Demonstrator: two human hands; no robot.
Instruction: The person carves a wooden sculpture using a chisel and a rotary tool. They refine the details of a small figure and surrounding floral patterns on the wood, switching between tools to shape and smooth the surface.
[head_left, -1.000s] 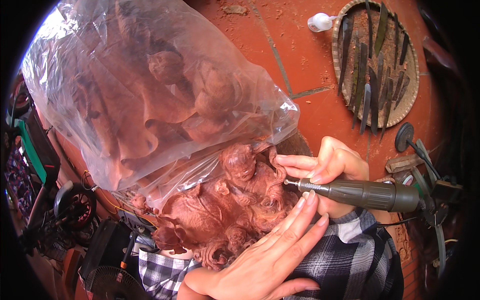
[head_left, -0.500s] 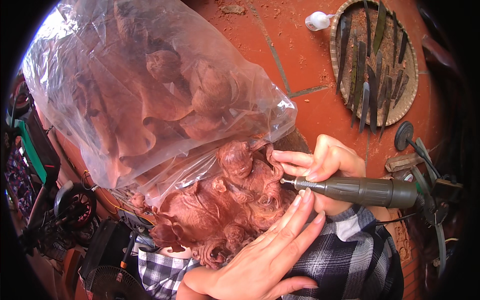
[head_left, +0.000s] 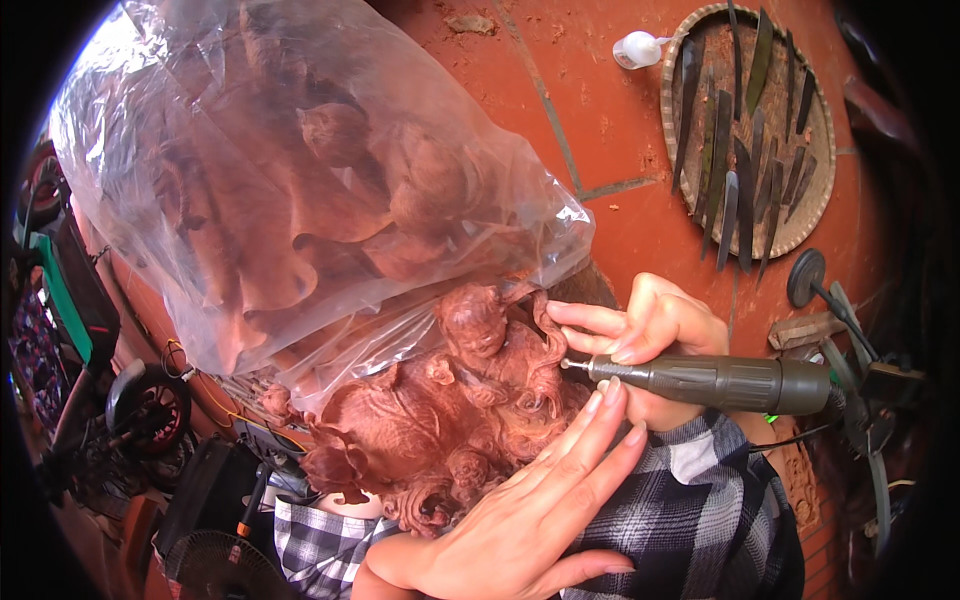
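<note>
A reddish-brown wood carving [head_left: 400,425] with a small figure and curling, leafy shapes sits before me. My right hand [head_left: 660,325] grips a dark olive rotary carving handpiece [head_left: 740,382] near its front. Its thin metal bit [head_left: 574,364] points left, at or very near the carving's right edge. Two fingers of that hand reach onto the twisted strand beside the figure. My left hand [head_left: 520,520] lies stretched out along the lower right of the carving, its fingertips against the front of the handpiece. The carving's underside is hidden.
Clear plastic sheeting [head_left: 330,200] covers a larger carved wood piece behind. A round woven tray [head_left: 668,110] of dark flat blades and a white bottle [head_left: 636,50] rest on the red tiles. At left are a small fan [head_left: 225,565] and a wheel [head_left: 150,410].
The whole view has shifted very slightly. Both hands, the handpiece and the carving keep almost the same places relative to one another.
</note>
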